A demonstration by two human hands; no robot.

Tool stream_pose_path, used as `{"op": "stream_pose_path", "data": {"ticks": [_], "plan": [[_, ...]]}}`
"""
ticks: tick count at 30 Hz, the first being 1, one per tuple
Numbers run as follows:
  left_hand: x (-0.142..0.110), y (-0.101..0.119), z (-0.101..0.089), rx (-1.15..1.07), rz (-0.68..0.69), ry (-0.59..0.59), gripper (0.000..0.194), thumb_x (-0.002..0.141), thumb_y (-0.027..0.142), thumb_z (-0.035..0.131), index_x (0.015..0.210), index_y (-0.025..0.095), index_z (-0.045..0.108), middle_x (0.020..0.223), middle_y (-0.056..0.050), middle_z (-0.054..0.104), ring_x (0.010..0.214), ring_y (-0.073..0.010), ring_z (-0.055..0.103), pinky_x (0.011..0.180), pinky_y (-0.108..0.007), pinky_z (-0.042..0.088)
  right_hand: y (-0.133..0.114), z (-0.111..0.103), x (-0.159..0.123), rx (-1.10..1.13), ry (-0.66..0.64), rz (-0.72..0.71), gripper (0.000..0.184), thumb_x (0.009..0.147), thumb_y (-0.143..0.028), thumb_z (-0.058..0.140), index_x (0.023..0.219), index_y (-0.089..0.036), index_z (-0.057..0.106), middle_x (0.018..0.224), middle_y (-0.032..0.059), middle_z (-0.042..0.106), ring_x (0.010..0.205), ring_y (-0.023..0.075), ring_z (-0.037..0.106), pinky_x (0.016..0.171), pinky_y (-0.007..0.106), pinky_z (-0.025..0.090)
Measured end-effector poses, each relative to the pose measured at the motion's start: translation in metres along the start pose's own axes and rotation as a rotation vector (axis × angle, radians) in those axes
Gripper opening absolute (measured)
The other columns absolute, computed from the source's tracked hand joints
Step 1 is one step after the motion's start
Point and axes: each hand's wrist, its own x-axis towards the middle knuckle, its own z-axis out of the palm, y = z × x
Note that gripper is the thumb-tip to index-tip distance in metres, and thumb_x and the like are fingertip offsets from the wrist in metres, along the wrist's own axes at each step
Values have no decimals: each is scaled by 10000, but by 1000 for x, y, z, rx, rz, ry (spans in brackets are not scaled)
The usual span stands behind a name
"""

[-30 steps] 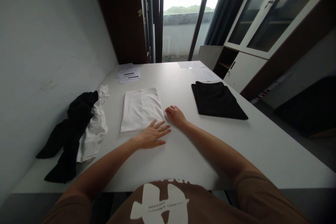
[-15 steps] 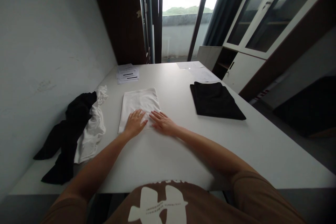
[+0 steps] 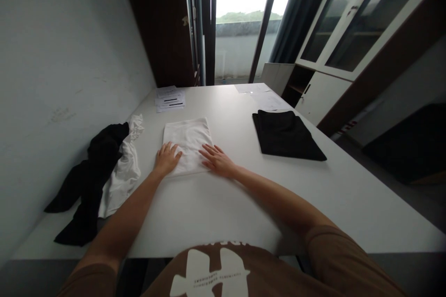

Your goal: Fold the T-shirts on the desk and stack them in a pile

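Note:
A white garment [image 3: 190,139], folded into a flat rectangle with light wrinkles, lies in front of me on the white table [image 3: 223,213]. On its near left corner rests my left hand [image 3: 167,160], palm down with the fingers stretched out. My right hand [image 3: 219,161] lies flat across the near right edge, fingers extended over the cloth. Neither hand grips anything. The cloth under both palms is hidden. To the right lies a folded black garment [image 3: 289,134], apart from my hands.
Along the left wall, a crumpled black garment [image 3: 87,171] lies against a crumpled white garment [image 3: 123,171]. Papers [image 3: 170,99] lie at the far left of the table, and more sheets [image 3: 266,97] at the far right. A cabinet [image 3: 324,93] stands beyond the table's right edge.
My left hand has moved from the near right corner of the white garment to its left side. My right hand has come from beside the garment onto its right edge, its fingers now straightened.

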Motion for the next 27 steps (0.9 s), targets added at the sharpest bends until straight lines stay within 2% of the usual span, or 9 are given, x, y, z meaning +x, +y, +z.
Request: {"op": "stream_pose_path", "data": {"ticks": [2, 4, 8, 11, 14, 17, 21, 24, 27], "plan": [[0, -4, 0, 19, -34, 4, 589, 1012, 547, 398, 1503, 239, 505, 1629, -153, 367, 1490, -392, 310, 1189, -589, 232, 12, -1, 6, -16, -55, 43, 588, 1063, -540, 384, 1584, -268, 396, 1668, 90, 274, 1555, 270, 216, 1263, 484, 159], [2, -9, 0, 36, -70, -5, 611, 1008, 572, 392, 1529, 262, 474, 1638, -147, 352, 1481, -409, 319, 1180, -604, 237, 32, -6, 6, -54, -73, 179, 577, 1066, -531, 376, 1570, -253, 415, 1661, 102, 294, 1550, 280, 227, 1252, 499, 169], [7, -15, 2, 40, -86, -50, 652, 1003, 610, 380, 1564, 280, 414, 1658, -147, 312, 1497, -403, 299, 1178, -625, 220, 64, -16, 1, -143, -17, 420, 510, 1069, -470, 389, 1487, -201, 503, 1622, 147, 359, 1514, 288, 295, 1227, 501, 212], [10, -16, 4, 24, -73, -54, 659, 1002, 608, 386, 1562, 262, 412, 1659, -161, 304, 1503, -397, 292, 1180, -639, 201, 63, -15, 9, -145, 1, 389, 465, 1071, -492, 377, 1390, -224, 581, 1555, 130, 452, 1461, 279, 367, 1198, 474, 270], [8, -16, 5, -43, -52, -12, 618, 987, 571, 451, 1512, 247, 480, 1637, -161, 348, 1492, -391, 313, 1195, -620, 195, 52, -10, 39, -107, 25, 415, 490, 1078, -520, 313, 1244, -228, 670, 1400, 133, 582, 1347, 272, 485, 1126, 420, 368], [9, -15, 1, -309, -59, 68, 501, 910, 462, 608, 1352, 228, 625, 1561, -141, 462, 1465, -353, 366, 1229, -537, 206, 43, -8, 81, -45, 20, 601, 513, 1071, -529, 312, 1208, -195, 677, 1264, 168, 650, 1219, 272, 580, 1022, 372, 448], [20, -16, -7, -929, -306, 209, 292, 775, 339, 718, 1043, 224, 707, 1303, -91, 645, 1329, -292, 517, 1194, -434, 328, 36, -8, 128, -19, 63, 729, 533, 1007, -534, 487, 1396, -173, 532, 1305, 188, 639, 1190, 291, 613, 955, 361, 484], [27, -25, -10, -1153, -476, 240, 291, 815, 371, 647, 1052, 202, 639, 1052, -60, 692, 1081, -238, 654, 1017, -406, 502, 34, -7, 151, 31, 51, 778, 625, 989, -521, 518, 1492, -162, 425, 1324, 200, 634, 1197, 301, 624, 953, 371, 486], [32, -37, -11, -1305, -572, 183, 332, 824, 371, 647, 1087, 179, 582, 859, -21, 675, 823, -192, 693, 811, -347, 574, 38, -7, 167, 101, 35, 766, 673, 977, -486, 545, 1542, -160, 380, 1369, 198, 618, 1255, 298, 597, 1006, 373, 463]]}}
